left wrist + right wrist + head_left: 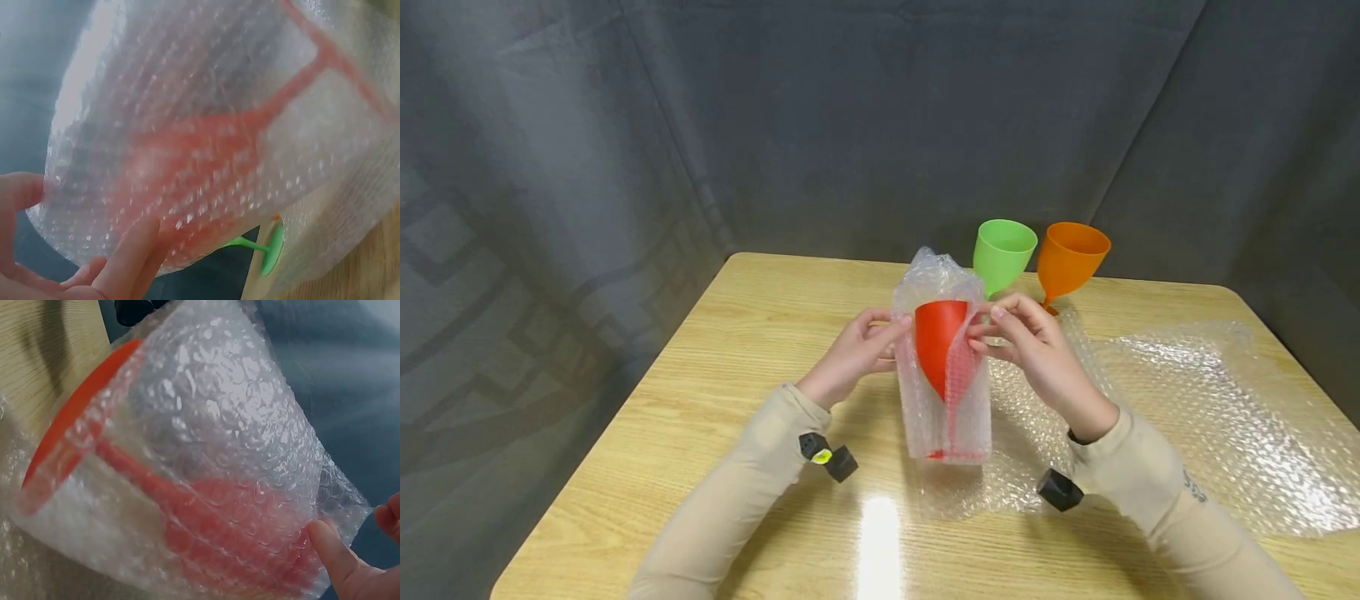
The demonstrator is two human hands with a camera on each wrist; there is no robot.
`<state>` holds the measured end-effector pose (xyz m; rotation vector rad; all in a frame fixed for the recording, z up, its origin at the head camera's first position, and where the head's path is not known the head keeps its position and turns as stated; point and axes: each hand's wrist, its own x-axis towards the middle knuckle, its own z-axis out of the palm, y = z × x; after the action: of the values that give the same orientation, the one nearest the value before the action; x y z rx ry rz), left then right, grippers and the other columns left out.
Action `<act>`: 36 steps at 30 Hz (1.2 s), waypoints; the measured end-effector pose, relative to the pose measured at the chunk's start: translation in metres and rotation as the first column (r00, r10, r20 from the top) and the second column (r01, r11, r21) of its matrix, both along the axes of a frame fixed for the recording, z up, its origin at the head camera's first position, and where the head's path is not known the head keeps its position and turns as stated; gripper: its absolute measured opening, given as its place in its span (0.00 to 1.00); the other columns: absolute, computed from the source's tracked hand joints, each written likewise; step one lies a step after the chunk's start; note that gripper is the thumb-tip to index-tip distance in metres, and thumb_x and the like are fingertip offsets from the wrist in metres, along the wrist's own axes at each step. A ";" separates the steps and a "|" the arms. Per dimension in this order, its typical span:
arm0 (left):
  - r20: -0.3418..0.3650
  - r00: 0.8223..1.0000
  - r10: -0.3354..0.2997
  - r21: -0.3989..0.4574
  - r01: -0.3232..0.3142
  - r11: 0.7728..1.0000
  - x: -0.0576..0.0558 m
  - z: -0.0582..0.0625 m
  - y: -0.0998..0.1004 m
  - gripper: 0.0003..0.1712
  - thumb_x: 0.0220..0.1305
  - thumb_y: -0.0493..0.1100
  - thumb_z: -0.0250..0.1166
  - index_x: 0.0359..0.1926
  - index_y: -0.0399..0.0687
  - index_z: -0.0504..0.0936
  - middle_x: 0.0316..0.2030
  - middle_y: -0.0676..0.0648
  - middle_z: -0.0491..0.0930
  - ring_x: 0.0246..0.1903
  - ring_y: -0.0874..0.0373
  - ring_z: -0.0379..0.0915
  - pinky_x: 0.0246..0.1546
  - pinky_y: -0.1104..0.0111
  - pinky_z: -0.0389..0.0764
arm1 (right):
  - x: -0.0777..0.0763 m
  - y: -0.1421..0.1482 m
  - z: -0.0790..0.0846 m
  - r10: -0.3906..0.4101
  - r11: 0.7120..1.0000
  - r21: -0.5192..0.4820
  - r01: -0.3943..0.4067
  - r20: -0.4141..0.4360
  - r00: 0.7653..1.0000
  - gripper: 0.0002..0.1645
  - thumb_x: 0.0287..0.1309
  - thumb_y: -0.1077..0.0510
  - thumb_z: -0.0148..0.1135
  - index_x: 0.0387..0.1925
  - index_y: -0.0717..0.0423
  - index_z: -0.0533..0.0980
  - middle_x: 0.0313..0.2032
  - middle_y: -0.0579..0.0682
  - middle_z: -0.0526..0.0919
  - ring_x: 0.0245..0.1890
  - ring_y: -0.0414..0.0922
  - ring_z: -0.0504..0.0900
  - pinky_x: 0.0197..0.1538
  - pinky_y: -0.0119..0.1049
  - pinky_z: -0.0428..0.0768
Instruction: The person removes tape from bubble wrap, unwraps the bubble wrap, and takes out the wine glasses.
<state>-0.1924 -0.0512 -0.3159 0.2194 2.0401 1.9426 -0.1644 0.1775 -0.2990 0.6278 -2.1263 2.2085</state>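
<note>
A red goblet [934, 342] stands upright inside a wrap of clear bubble wrap [912, 408], its bowl partly bare at the front. My left hand [861, 346] pinches the wrap's left side by the bowl. On the other side my right hand [1026, 337] pinches the wrap's loose edge between thumb and fingers. The goblet's stem [294, 87] and bowl show through the plastic in the left wrist view. In the right wrist view the flat red foot [69, 419] pokes out at the wrap's lower end.
Behind the wrap stand a green goblet [1002, 254] and an orange goblet [1071, 262]. More bubble wrap [1225, 425] lies flat over the right of the wooden table [760, 333]. Dark cloth [880, 125] hangs behind the table.
</note>
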 end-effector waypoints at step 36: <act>0.148 0.983 -0.104 0.022 0.102 0.995 -0.018 -0.034 -0.044 0.18 0.71 0.45 0.43 0.53 0.34 0.63 0.41 0.48 0.70 0.33 0.63 0.77 0.42 0.72 0.81 | -0.026 0.033 -0.020 -0.099 0.948 0.317 -0.001 0.301 0.948 0.08 0.69 0.54 0.45 0.37 0.52 0.70 0.39 0.43 0.74 0.34 0.36 0.82 0.40 0.31 0.84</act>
<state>-0.2103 -0.0949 -0.3502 0.1742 1.8827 1.8529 -0.1900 0.2109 -0.3188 0.2290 -2.6493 2.0764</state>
